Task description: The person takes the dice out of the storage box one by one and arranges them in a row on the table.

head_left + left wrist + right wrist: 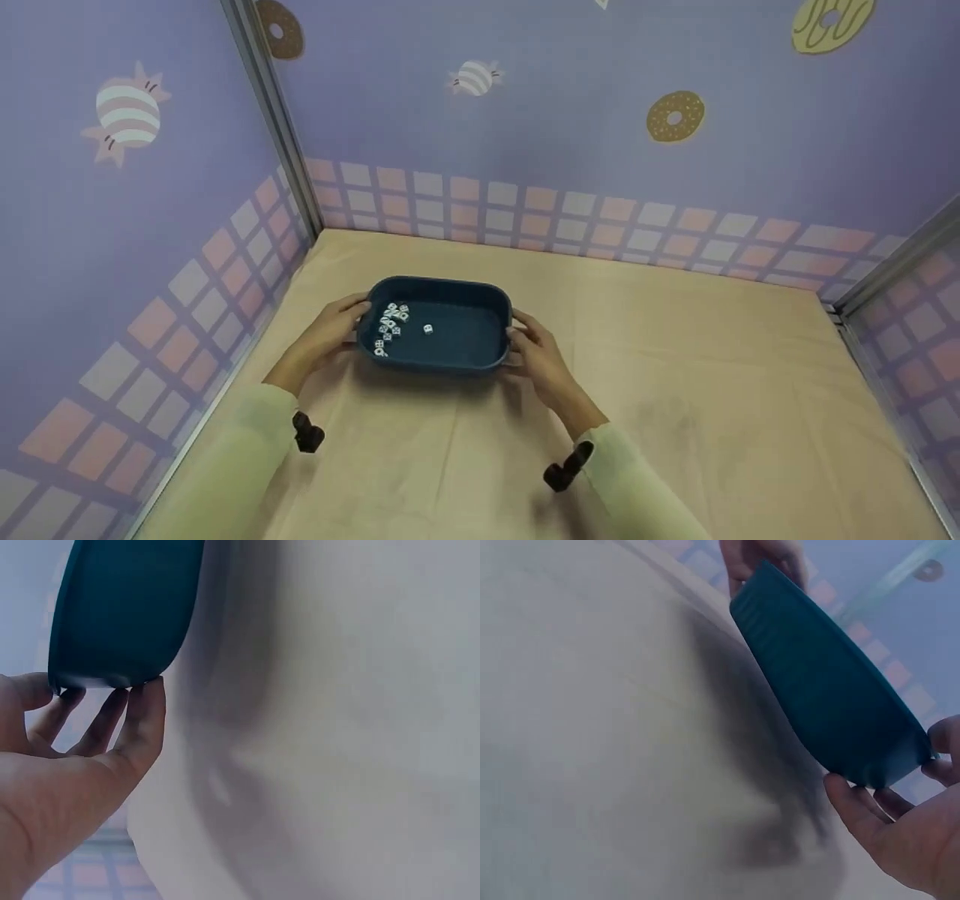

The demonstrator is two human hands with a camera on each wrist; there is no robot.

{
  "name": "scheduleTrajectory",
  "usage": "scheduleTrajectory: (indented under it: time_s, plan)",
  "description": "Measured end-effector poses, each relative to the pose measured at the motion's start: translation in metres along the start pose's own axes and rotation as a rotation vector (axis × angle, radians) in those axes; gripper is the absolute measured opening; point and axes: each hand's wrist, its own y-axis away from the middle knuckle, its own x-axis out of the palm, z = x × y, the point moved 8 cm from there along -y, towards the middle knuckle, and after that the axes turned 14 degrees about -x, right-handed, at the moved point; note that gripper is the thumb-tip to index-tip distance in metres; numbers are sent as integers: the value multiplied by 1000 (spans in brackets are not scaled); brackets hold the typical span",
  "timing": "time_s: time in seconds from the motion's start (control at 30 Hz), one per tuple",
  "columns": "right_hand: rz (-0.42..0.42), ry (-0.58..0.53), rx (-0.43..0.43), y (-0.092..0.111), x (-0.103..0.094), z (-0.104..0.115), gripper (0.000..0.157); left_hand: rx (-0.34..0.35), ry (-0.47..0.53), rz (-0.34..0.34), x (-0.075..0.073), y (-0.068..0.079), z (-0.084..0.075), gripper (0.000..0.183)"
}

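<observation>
By curled fingers of the left hand (330, 331) and right hand (543, 355), thumbs uppermost, the tray (465, 337) is gripped at its ends and held above the table (712, 375). Fingertips are partly hidden from the head view. Inside, dice (391, 324) are bunched leftward, one apart, pips mostly unreadable. Both forearms (634, 472) are stretched forward.

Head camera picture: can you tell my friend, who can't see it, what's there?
A person's left hand and right hand hold a dark blue tray by its ends above a beige tabletop. White dice cluster at the tray's left end, and one die lies apart nearer the middle. Behind, purple walls show striped sweets and doughnuts.
</observation>
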Motion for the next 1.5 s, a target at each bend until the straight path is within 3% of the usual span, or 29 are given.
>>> scheduleTrajectory:
  time_s: [0.23,0.5,0.77,1.1,1.27,1.5]
  plan:
    - [-79,25,20,15,-65,-1,48,53,-60,-8,57,-11,-19,52]
    - [-152,66,39,26,-97,-4,48,64,-65,-4,91,-28,-25,51]
    - [-143,34,45,26,-105,-13,48,11,-61,-8,101,-42,-22,50]
    - [-156,120,14,25,-105,-17,47,48,-78,-43,103,-52,-13,49]
    - [-158,197,-2,25,-107,-12,47,36,-91,-49,105,-51,-13,49]
    - [-119,140,10,32,-103,-10,44,27,-88,-54,101,-39,-5,47]
